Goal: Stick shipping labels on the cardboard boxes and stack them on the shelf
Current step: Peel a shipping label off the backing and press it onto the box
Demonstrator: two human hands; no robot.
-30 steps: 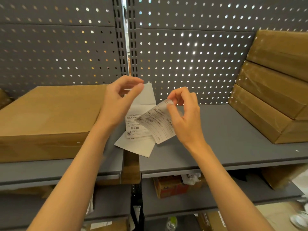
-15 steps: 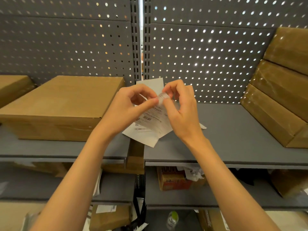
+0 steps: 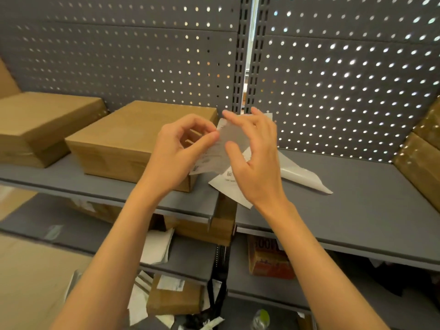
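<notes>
Left grip (image 3: 183, 148) pinching a shipping label (image 3: 221, 148) edge, right grip (image 3: 252, 158) half-open, fingers on its backing sheet (image 3: 228, 186), above grey shelf (image 3: 357, 210), beside cardboard box (image 3: 133, 139)

two cardboard boxes (image 3: 140, 141) (image 3: 40, 125) sit side by side on the left shelf (image 3: 71, 182), against the pegboard (image 3: 142, 67). backing sheet (image 3: 302, 175) lies on the right shelf (image 3: 357, 210); more boxes (image 3: 421, 158) at far right.
</notes>
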